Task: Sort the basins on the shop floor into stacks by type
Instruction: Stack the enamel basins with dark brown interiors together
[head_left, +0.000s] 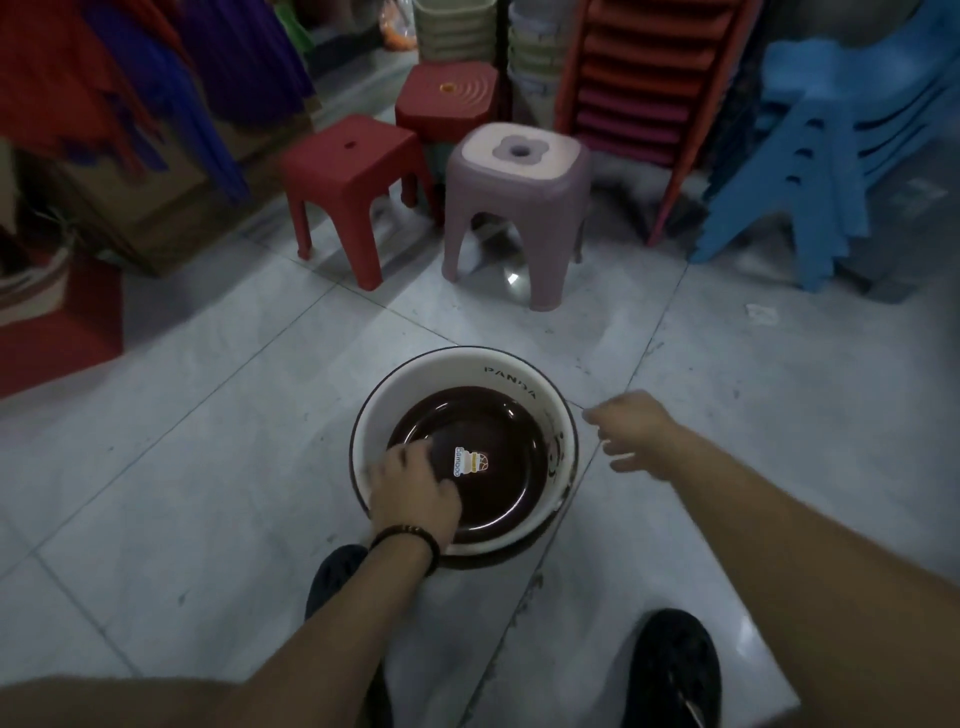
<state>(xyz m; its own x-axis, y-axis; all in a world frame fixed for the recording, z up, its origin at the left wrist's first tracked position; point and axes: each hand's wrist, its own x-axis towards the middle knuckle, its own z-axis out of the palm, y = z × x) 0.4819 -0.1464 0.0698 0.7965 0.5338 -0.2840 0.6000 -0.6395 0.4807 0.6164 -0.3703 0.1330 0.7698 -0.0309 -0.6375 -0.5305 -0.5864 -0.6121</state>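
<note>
While your left hand (415, 488) curls its fingers over the near-left rim of the brown basin (511, 499), nested in the white basin (447, 371) on the floor (208, 415) by your feet, your right hand (636, 434) hovers just right of the white rim, fingers loose, holding nothing. You seem to be separating two unlike types. Next, steady the white basin and lift the brown one out towards its own stack.
</note>
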